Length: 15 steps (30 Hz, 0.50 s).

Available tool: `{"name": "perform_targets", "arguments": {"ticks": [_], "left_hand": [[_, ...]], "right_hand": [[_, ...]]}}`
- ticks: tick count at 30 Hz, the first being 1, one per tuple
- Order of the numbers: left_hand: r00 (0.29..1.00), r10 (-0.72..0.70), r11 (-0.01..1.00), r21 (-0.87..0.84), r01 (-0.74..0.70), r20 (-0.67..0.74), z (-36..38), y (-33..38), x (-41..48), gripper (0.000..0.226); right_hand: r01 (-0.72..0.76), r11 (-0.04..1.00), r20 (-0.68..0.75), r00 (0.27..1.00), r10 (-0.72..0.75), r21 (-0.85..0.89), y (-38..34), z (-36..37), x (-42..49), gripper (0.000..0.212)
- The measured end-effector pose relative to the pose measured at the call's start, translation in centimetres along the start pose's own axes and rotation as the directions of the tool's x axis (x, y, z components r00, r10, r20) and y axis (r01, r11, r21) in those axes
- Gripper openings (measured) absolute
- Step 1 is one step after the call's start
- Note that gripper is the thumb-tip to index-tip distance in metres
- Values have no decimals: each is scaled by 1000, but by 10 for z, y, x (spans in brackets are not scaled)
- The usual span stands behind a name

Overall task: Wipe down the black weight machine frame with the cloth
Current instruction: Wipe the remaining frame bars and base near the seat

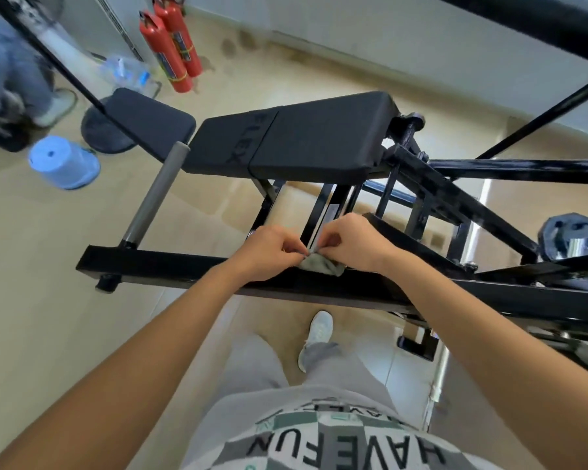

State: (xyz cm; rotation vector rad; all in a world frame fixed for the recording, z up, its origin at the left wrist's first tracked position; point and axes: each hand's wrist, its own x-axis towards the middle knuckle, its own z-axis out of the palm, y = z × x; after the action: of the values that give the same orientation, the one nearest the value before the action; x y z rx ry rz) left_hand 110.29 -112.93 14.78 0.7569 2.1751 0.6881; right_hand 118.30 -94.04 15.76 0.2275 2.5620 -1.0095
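Grey cloth [321, 265], soft and light, bunches mid-frame on the rigid frame [170, 266]; we pinch it, left hand [268, 252] and right hand [352, 242], by its top edge.

A person in a patterned shirt [323, 435], grey trousers [251, 368] and one pale shoe [317, 332].
The shirt is blocks of grey, green and white with "HAVE FUN" in black capitals; the trousers are loose and light grey; the left hand [268, 254] and right hand [352, 244] are bare.
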Motion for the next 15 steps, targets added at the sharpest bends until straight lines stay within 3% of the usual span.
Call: {"name": "perform_targets", "arguments": {"ticks": [3, 6, 10, 15], "left_hand": [[994, -12, 992, -125, 25, 107, -14, -7, -11, 12], [994, 35, 984, -176, -16, 105, -14, -15, -18, 13], [996, 69, 982, -178, -58, 58, -11, -24, -3, 12], [991, 54, 992, -122, -39, 119, -19, -34, 41, 5]], "right_hand": [[51, 995, 122, 991, -61, 82, -3, -8, -17, 18], [92, 996, 167, 982, -88, -16, -2, -9, -23, 34], [14, 999, 215, 976, -24, 52, 9, -4, -14, 29], [-152, 982, 184, 974, 131, 108, 20, -3, 1, 21]]}}
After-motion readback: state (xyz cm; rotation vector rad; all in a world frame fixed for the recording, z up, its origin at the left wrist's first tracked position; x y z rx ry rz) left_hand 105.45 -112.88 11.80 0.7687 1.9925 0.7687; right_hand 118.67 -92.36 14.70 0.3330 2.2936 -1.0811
